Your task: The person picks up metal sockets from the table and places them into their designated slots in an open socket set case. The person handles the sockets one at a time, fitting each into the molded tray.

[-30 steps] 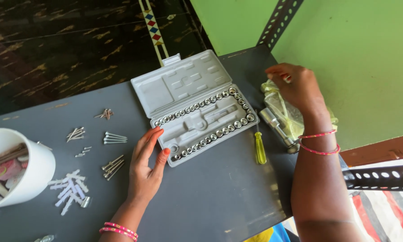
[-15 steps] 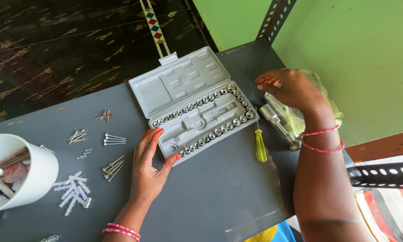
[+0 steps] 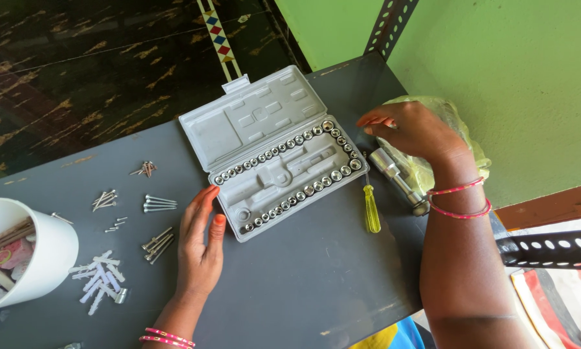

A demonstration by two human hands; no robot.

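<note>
An open grey socket set case [image 3: 277, 155] lies on the dark grey table [image 3: 316, 284], with rows of shiny sockets in its lower half. My left hand [image 3: 200, 242] rests flat on the table, fingers touching the case's left front corner. My right hand [image 3: 413, 132] hovers to the right of the case, fingers curled over a yellowish plastic bag [image 3: 462, 129]. Whether it grips anything I cannot tell. A chrome ratchet handle [image 3: 400, 181] and a yellow-handled screwdriver [image 3: 371, 207] lie just below that hand.
A white bucket [image 3: 25, 249] with tools sits at the left edge. Loose nails and screws [image 3: 158, 203] and white wall plugs [image 3: 99, 281] lie left of my left hand. A green wall and perforated metal angle bars [image 3: 549, 249] stand to the right.
My right hand has come off the plastic bag and moved left toward the case. The left hand stays against the case's corner.
</note>
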